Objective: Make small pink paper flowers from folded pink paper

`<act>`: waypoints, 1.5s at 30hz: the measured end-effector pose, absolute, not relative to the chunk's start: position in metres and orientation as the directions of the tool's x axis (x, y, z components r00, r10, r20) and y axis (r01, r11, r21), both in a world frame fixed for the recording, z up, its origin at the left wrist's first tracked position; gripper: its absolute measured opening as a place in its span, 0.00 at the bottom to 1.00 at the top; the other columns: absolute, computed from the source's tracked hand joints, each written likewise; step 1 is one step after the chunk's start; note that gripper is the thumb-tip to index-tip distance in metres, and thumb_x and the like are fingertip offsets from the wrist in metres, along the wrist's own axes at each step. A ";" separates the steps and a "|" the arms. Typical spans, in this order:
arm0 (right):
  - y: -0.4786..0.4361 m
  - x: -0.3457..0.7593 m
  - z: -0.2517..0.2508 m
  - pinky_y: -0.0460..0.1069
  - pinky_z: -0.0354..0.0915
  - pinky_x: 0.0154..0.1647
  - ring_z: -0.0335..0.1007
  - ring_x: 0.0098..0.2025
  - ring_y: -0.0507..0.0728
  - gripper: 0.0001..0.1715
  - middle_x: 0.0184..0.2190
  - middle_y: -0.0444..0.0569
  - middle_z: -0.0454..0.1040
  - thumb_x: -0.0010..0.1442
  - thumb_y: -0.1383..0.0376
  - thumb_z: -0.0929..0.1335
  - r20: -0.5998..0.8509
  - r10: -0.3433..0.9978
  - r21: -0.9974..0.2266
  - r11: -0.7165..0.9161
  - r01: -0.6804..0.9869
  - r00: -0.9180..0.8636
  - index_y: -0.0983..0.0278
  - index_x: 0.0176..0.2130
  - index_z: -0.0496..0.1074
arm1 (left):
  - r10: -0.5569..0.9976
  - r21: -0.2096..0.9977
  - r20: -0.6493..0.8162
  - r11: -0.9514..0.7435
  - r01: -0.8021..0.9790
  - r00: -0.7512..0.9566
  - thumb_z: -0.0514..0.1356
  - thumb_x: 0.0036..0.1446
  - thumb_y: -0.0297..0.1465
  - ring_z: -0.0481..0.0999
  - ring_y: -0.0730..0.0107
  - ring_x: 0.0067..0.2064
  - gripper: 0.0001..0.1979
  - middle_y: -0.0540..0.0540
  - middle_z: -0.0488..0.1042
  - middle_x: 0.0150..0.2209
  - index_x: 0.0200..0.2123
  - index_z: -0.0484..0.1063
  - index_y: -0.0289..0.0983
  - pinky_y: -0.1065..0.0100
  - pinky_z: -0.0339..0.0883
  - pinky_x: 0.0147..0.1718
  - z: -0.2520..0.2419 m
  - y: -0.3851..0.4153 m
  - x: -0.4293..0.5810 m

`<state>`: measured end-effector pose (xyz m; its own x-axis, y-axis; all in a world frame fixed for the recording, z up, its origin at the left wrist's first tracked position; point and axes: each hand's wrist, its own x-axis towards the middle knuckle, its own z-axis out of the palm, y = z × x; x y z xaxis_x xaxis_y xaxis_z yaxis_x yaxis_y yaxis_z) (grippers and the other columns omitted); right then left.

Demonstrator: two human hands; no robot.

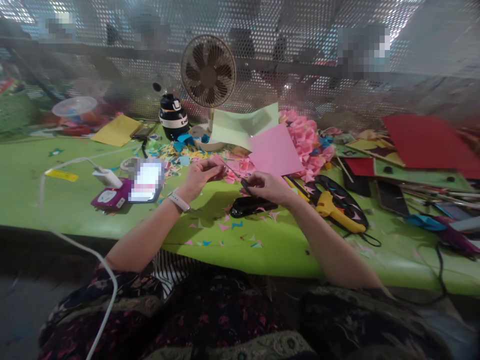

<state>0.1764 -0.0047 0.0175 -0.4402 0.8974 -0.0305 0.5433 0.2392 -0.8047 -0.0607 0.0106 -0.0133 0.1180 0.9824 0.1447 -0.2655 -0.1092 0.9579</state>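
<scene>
While your right hand (pixel 264 186) holds them by the handles, the scissors (pixel 235 174) are above the middle of the table (pixel 270 256), between your two hands. Their long axis slants from the handles, near and right, to the tips, far and left, so they point at the fingertips of your left hand (pixel 204 174). I cannot tell whether the blades are apart or together. Your right hand is curled round the handles. Your left hand, with one watch (pixel 179 201) at the wrist, pinches a small pink piece (pixel 218 159) between thumb and fingers, near the tips; your fingers partly hide it.

You have one pair of scissors in hand and one glossy black object (pixel 245 206) below your right hand, lying lengthwise left to right. Around it, on the near side, lie scraps (pixel 225 226), too many to count. Just beyond your hands, one pink sheet (pixel 277 152) overlaps one pale green sheet (pixel 243 125), with a heap of pink flowers (pixel 302 132) on the right. Farther off, to the left, stand one fan (pixel 209 75) and one bottle (pixel 174 118).

To your left are one lit phone (pixel 145 182), one purple box (pixel 109 199), one white plug (pixel 107 178) and one yellow sheet (pixel 117 131). To your right, one yellow glue gun (pixel 339 213) lies across a black disc (pixel 337 187); beyond are two red sheets (pixel 416 142), one large and one small.
</scene>
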 end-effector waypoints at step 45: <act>-0.003 0.177 0.014 0.51 0.64 0.36 0.70 0.35 0.56 0.25 0.32 0.49 0.75 0.48 0.46 0.74 -0.008 0.889 -0.805 0.265 0.530 -0.458 0.63 0.33 0.69 | 0.981 0.961 0.137 -0.098 -0.260 0.135 0.71 0.48 0.32 0.80 0.71 0.34 0.10 0.47 0.80 0.32 0.32 0.76 0.34 0.63 0.74 0.45 -0.012 0.009 -0.060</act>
<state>0.1768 -0.0026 0.0142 -0.4576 0.8891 -0.0082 0.5302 0.2654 -0.8053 -0.0602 0.0085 -0.0116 0.1351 0.9813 0.1368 -0.2598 -0.0981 0.9607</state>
